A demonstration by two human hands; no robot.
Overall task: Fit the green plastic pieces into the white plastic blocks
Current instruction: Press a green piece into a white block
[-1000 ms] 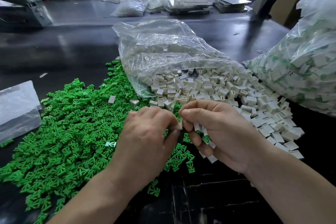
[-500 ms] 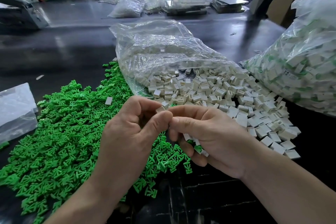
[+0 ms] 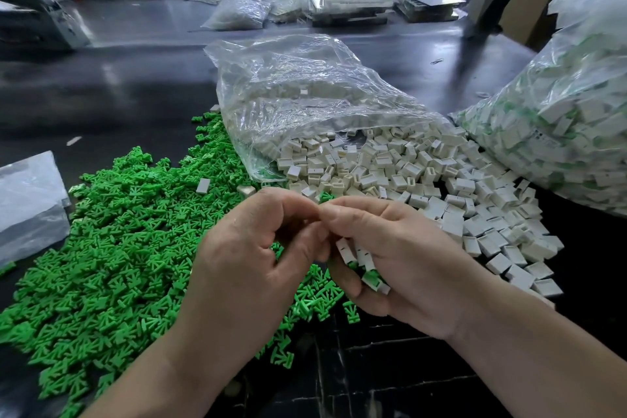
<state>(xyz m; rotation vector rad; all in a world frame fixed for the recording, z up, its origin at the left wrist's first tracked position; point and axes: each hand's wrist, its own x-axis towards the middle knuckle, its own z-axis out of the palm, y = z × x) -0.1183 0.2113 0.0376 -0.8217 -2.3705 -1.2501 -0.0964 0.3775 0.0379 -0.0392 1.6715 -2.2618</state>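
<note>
1. We see a dark, glossy table (image 3: pixel 118 95) carrying everything.
2. On its left half lies a broad heap of green pieces (image 3: pixel 112 248), with a couple of stray white ones on top.
3. Just right of it, white blocks (image 3: pixel 424 176) spill from the mouth of a clear bag (image 3: pixel 305 95) lying on its side.
4. A big full bag (image 3: pixel 559 132) of white and green parts touches that spill at the right edge.
5. A flat plastic bag (image 3: pixel 27 200) lies at the left edge.
6. Far back we make out a smaller filled bag (image 3: pixel 237 12) and stacked trays (image 3: pixel 353 0).
</note>
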